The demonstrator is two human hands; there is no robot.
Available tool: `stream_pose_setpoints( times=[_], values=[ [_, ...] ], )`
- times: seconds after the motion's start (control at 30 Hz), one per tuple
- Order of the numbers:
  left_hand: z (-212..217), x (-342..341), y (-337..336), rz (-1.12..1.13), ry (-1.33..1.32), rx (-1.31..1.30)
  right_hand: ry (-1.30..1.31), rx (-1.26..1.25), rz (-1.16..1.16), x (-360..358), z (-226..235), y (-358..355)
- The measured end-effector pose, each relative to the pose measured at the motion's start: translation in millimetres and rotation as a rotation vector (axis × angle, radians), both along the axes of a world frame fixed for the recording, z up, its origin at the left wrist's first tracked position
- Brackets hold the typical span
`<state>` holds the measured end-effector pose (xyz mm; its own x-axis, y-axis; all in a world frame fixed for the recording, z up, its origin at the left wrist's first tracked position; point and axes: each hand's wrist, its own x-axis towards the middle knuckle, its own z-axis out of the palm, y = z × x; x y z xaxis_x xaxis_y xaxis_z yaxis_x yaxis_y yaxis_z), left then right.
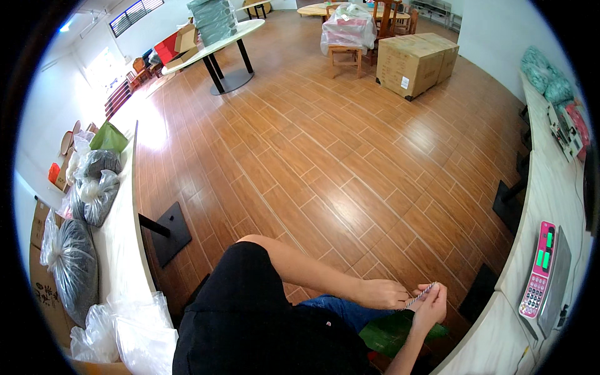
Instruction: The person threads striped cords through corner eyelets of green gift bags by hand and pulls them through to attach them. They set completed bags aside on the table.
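Note:
Low at the right, over my lap, both hands meet on a thin black-and-white twisted cord (420, 296). My left hand (384, 294) is closed, its fingertips pinching the lower end of the cord. The upper end sits between the thumb and fingers of my right hand (432, 306), also closed. Between the two hands a short slanting stretch of cord shows; any further length is hidden. Beneath my hands is a green sheet-like thing (390, 331), partly covered by my right forearm, its kind unclear.
On the right table (500, 337) stands a pink-and-grey keypad scale (542, 269). Filled plastic bags (72, 269) line the left table (128, 250). A black table foot (478, 294) is near my right hand. Farther off are a large cardboard box (406, 62) and a round-ended table (250, 30).

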<state>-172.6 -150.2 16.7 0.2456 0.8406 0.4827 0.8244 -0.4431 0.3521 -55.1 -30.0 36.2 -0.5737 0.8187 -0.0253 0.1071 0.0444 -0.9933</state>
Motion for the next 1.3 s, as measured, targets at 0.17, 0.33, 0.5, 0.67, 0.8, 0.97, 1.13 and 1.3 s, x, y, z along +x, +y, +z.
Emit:
stream_pose_setpoints(
  times=[0.17,0.33,0.5,0.67,0.8,0.97,1.13,1.3],
  values=[
    [-5.6,-5.7,-11.0,0.018,0.014,0.03,-0.145,0.043,0.062,-3.9,-28.6,9.1],
    [4.6,-7.1,-10.1,0.029,0.084,0.101,-0.326,0.041,0.075,-1.6,-29.0,15.8],
    [-7.1,-12.0,1.4,0.041,0.112,0.151,-0.461,0.256,0.05,-4.7,-37.4,25.9],
    [10.4,-7.5,10.6,0.124,-0.097,-0.167,-0.62,0.364,-0.021,-13.7,-3.7,25.5],
    [9.7,-8.7,19.7,0.17,-0.16,-0.225,-0.641,0.336,-0.06,-10.5,-8.3,29.9],
    [10.0,-7.7,25.4,0.24,-0.303,-0.376,-0.507,0.439,-0.081,-1.3,-7.2,28.7],
    [10.4,-7.3,28.9,0.35,-0.542,-0.645,-0.261,0.82,-0.172,17.9,1.9,19.6],
    [7.7,-9.4,34.9,0.344,-0.691,-0.831,-0.209,0.645,-0.007,33.6,-13.5,-12.7]
  ],
)
